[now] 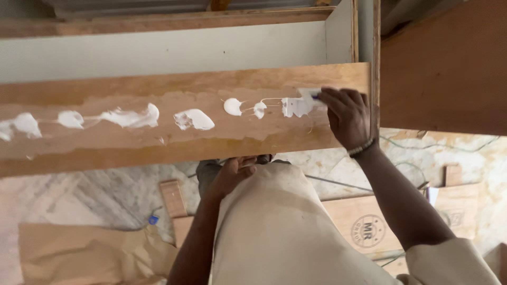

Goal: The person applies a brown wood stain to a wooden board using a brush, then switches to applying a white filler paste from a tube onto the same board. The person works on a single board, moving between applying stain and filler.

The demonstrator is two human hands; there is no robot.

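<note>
A long plywood board (pixel 158 145) runs across the view with several white glue blobs (pixel 194 120) in a row along its middle. My right hand (pixel 346 116) rests at the board's right end, gripping a small flat spreader (pixel 308 95) that touches the rightmost smear of glue. A bead bracelet sits on that wrist. My left hand (pixel 232 174) is below the board's front edge, fingers curled, close to my body; I cannot see anything in it.
A white panel (pixel 158 50) with a wooden frame stands behind the board. A large plywood sheet (pixel 449 68) leans at the right. On the floor lie plywood offcuts (pixel 364 221), brown paper (pixel 90 253), a small blue cap (pixel 153 219) and thin wires.
</note>
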